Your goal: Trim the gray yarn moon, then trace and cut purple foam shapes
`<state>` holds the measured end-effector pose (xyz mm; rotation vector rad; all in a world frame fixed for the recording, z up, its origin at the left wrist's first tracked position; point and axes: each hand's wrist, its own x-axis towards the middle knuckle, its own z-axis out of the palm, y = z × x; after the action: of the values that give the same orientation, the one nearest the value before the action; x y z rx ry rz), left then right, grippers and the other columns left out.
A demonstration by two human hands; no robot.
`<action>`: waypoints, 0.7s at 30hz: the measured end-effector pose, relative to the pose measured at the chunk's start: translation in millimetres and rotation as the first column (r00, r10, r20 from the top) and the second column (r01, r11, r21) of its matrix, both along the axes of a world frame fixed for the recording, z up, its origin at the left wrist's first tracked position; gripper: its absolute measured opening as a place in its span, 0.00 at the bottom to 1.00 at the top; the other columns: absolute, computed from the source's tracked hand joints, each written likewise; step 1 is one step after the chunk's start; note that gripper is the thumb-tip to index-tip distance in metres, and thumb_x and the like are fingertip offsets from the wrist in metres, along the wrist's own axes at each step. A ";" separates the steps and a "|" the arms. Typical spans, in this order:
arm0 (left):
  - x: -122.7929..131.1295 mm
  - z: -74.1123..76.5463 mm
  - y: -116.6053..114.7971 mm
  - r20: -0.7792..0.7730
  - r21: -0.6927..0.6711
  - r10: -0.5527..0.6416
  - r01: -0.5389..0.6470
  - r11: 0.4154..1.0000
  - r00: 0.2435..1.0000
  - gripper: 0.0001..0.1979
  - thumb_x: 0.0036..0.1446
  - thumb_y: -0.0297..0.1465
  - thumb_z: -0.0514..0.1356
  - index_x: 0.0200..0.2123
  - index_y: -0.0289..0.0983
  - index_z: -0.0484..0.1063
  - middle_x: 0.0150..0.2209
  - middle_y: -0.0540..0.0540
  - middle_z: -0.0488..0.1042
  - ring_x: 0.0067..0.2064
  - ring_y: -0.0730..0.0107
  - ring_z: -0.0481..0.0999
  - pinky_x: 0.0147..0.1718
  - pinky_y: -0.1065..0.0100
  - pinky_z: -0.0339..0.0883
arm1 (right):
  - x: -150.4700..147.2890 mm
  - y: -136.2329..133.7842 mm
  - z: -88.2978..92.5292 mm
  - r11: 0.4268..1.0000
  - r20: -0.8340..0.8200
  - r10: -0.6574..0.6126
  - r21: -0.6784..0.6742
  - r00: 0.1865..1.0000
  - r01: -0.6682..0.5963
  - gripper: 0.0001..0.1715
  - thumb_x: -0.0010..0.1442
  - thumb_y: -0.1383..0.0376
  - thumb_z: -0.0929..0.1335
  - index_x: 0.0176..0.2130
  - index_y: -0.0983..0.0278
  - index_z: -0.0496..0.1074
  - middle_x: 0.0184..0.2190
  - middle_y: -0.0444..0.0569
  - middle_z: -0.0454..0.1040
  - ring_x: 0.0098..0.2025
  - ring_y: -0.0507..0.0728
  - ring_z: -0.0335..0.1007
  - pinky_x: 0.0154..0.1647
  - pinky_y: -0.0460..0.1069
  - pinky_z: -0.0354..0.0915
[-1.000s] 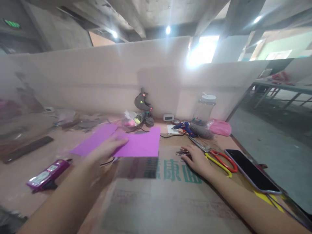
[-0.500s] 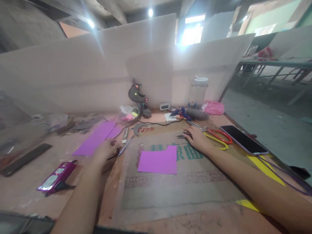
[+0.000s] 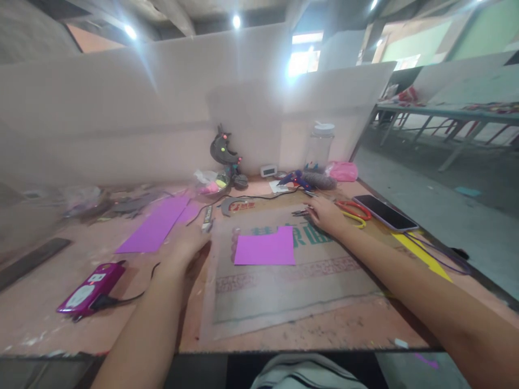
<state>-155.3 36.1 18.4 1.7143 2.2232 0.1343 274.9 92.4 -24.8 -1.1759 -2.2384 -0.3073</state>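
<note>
Head view lets me see the left hand (image 3: 193,242) low over the table, near a slim pale tool (image 3: 207,218); its fingers are hidden, so I cannot tell if it grasps something. The right hand (image 3: 326,213) has its fingers at a small dark tool (image 3: 299,213); whether these grip it, I cannot tell. Between both arms, the notched purple paper (image 3: 265,250) lies flat on a printed sheet (image 3: 275,308).

Large green Chinese characters (image 3: 318,235), 康 among them, cross the brown sheet (image 3: 284,302) before you, partly covered by your purple paper (image 3: 264,250). Red lettering (image 3: 246,206) near the sheet's far edge and the white-framed display (image 3: 268,171) beyond it are too small to read.
</note>
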 end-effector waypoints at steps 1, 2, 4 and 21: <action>0.5 5.3 -0.8 0.008 0.020 0.022 -0.022 1.000 1.000 0.18 0.65 0.37 0.61 0.55 0.36 0.70 0.54 0.40 0.73 0.51 0.57 0.76 0.48 0.53 0.73 | 0.2 -3.5 1.3 1.000 -0.001 0.003 0.016 1.000 -0.003 0.17 0.69 0.63 0.60 0.47 0.67 0.74 0.40 0.60 0.76 0.45 0.65 0.71 0.50 0.59 0.67; 1.2 10.7 -2.2 0.021 0.040 0.043 -0.044 0.998 0.999 0.18 0.65 0.37 0.61 0.55 0.36 0.70 0.54 0.40 0.72 0.51 0.57 0.75 0.48 0.53 0.73 | 0.3 -7.5 2.6 0.999 -0.006 0.005 0.033 1.000 -0.004 0.17 0.69 0.63 0.60 0.47 0.67 0.74 0.40 0.60 0.77 0.45 0.65 0.71 0.50 0.59 0.67; 4.0 21.3 -6.8 0.069 0.084 0.075 -0.081 0.993 0.995 0.18 0.65 0.37 0.61 0.55 0.36 0.70 0.54 0.40 0.72 0.52 0.57 0.75 0.48 0.52 0.73 | -0.6 -17.2 5.5 0.997 -0.023 0.007 0.071 1.000 -0.005 0.17 0.69 0.63 0.60 0.47 0.67 0.74 0.41 0.60 0.77 0.45 0.66 0.72 0.49 0.60 0.68; 153.5 61.0 -59.6 0.608 0.075 -0.486 0.563 0.823 0.629 0.16 0.65 0.42 0.60 0.40 0.33 0.76 0.34 0.46 0.78 0.33 0.70 0.77 0.34 0.66 0.74 | -95.8 -115.6 45.6 0.949 0.013 0.270 0.166 0.963 -0.268 0.31 0.68 0.62 0.65 0.66 0.65 0.58 0.47 0.59 0.75 0.50 0.65 0.69 0.53 0.62 0.64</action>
<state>-1.7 -23.5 79.4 1.8420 1.1830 0.3410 179.0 -23.2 20.7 -0.7723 -2.2804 -0.3684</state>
